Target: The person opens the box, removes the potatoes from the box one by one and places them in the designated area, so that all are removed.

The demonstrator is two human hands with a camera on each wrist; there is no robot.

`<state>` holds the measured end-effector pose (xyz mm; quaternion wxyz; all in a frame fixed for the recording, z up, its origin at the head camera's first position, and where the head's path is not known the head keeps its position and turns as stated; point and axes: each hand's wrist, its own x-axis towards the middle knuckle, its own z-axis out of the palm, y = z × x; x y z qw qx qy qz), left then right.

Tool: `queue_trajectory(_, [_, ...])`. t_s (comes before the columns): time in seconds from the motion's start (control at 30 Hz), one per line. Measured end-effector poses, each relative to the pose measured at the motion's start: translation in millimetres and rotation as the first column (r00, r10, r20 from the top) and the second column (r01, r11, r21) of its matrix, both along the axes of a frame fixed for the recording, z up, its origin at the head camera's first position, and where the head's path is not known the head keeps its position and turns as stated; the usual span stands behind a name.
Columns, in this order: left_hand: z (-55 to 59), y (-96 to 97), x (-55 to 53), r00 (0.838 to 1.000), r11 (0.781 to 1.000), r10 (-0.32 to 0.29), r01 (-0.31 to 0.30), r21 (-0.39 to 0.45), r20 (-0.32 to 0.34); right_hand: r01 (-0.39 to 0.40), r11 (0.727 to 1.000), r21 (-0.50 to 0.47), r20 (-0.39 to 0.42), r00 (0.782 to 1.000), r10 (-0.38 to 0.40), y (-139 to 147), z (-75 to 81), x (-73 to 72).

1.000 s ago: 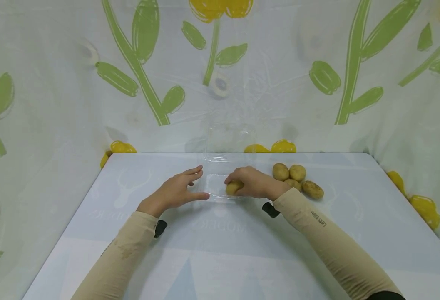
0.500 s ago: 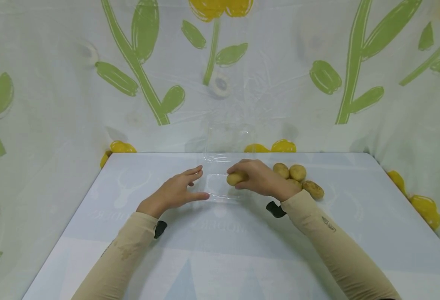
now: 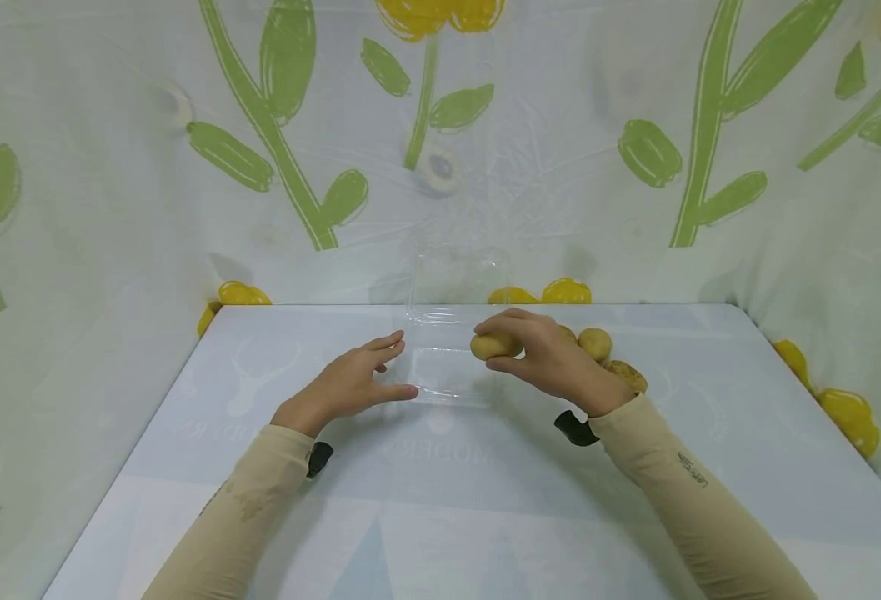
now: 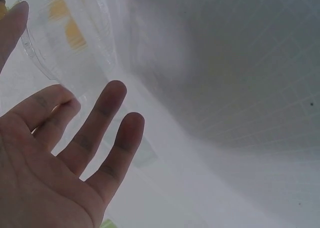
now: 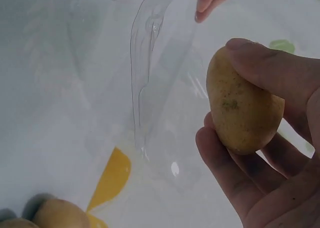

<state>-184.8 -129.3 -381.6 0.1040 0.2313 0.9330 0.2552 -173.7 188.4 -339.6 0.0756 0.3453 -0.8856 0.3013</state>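
Observation:
My right hand pinches a yellow-brown potato between thumb and fingers, over the right side of a clear plastic clamshell container. Up close in the right wrist view, the potato shows a small dark blemish on its skin. The container's see-through lid stands raised at the back. To the left of the container, my left hand has its fingers extended and holds nothing, fingertips right at the container's left side. In the left wrist view, the container's plastic lies beyond those fingers.
Several more potatoes sit to the right, partly hidden behind my right hand. The pale table ends at a white curtain printed with green leaves and yellow flowers, which also closes off both sides.
My right hand has lifted the potato from the container's right part and carried it up and to the right, now covering some of the other potatoes. The left hand stays in place.

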Motion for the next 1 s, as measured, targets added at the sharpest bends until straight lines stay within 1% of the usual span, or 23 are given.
queue_trajectory(0.2, [-1.1,0.1,0.2,1.000,1.000,-0.001,0.001,0.008,0.002,0.026,0.999,-0.037,-0.029,0.999,-0.027,11.8,-1.1,7.4])
queue_trajectory(0.47, [-1.0,0.9,-0.3,1.000,1.000,-0.005,0.006,0.024,-0.005,0.078,0.996,-0.034,-0.032,0.996,-0.079,32.5,-8.6,16.4])
queue_trajectory(0.6, [-0.9,0.9,-0.2,1.000,1.000,-0.006,0.006,0.027,-0.003,0.103,0.994,-0.022,-0.053,0.993,-0.104,42.9,-10.4,22.4])
queue_trajectory(0.8, [-1.2,0.4,0.2,1.000,1.000,-0.004,0.004,0.029,0.003,0.141,0.990,-0.020,-0.103,0.984,-0.142,60.7,-14.7,29.1])
queue_trajectory(1.0, [-0.7,-1.0,0.4,1.000,1.000,0.003,-0.003,0.027,0.006,0.211,0.978,-0.006,-0.127,0.970,-0.210,78.1,-16.8,34.2])
